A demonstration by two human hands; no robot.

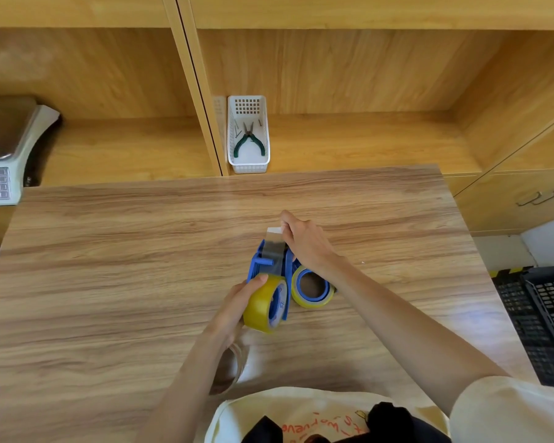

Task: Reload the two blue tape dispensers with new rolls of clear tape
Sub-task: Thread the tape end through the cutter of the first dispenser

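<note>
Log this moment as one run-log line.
left hand: holding tape roll in blue dispenser | right hand: pulling tape end forward | second dispenser: loaded, on table

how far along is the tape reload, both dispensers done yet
Nearly. The dispenser lying on the table beside the hands already carries a tape roll. The second blue dispenser also has its roll mounted; the left hand steadies it while the right hand pulls the tape end over the front. Left: finishing that threading. An empty core lies near the table's front edge.
</note>
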